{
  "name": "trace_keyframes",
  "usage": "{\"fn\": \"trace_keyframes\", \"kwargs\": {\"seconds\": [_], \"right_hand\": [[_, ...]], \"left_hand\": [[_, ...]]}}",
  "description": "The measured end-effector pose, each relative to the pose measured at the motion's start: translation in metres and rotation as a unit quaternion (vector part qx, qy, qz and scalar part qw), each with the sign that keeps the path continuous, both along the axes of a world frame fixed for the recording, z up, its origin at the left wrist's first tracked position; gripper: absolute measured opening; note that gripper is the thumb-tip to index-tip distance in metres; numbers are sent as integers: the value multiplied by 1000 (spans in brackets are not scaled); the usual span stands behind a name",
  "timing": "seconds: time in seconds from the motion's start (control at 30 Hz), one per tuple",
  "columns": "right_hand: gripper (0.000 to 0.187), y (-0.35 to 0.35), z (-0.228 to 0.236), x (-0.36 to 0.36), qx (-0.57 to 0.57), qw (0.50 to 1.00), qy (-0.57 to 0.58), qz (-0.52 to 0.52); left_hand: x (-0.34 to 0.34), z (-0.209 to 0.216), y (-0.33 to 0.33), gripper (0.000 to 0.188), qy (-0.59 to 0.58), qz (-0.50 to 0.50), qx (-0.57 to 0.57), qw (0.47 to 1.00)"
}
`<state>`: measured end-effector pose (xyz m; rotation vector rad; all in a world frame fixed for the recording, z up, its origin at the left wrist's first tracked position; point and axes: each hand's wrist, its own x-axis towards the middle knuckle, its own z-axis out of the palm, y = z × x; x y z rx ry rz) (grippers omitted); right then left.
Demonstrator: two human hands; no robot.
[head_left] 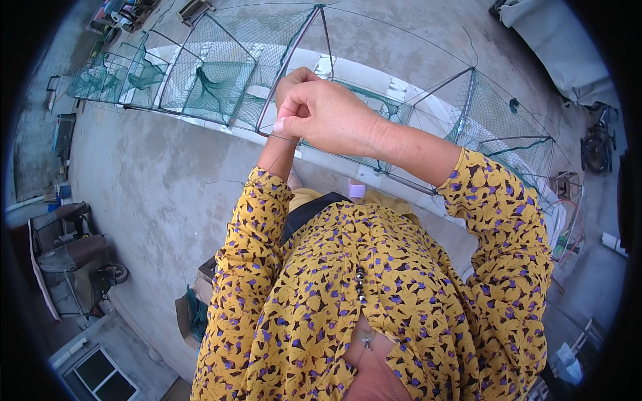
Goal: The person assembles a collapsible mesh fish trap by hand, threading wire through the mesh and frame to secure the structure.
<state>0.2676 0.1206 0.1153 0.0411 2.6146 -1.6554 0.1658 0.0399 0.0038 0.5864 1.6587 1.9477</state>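
Note:
A long folding net trap (221, 87) of green mesh on dark square frames stretches across the ground in front of me. Over it, my right hand (331, 117) is closed, thumb and forefinger pinched on a thin cord (284, 138) beside my left wrist. Behind it, my left hand (295, 77) is bent and closed next to an upright frame rod (304, 40). My right hand covers most of its fingers, so what they hold is hidden. More mesh (498, 100) spreads between frames on the right.
White sheeting (267, 53) lies beneath the trap on the concrete floor (147, 167). A three-wheeled vehicle (70, 260) stands at the left and a bicycle (597, 140) at the right. A grey cover (555, 47) drapes something at the far right. My pink shoe (356, 190) shows below the trap.

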Motion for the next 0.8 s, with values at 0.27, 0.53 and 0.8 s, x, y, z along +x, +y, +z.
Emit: {"fn": "trace_keyframes", "kwargs": {"seconds": [0.27, 0.53, 0.8], "right_hand": [[16, 40, 28, 42, -92, 985, -141, 38], [17, 83, 64, 93, -206, 953, -209, 71], [15, 137, 65, 135, -23, 976, -146, -157]], "left_hand": [[10, 20, 5, 8, 152, 112, -245, 951], [10, 18, 2, 7, 113, 133, -251, 952], [13, 16, 4, 7, 86, 135, -234, 959]]}}
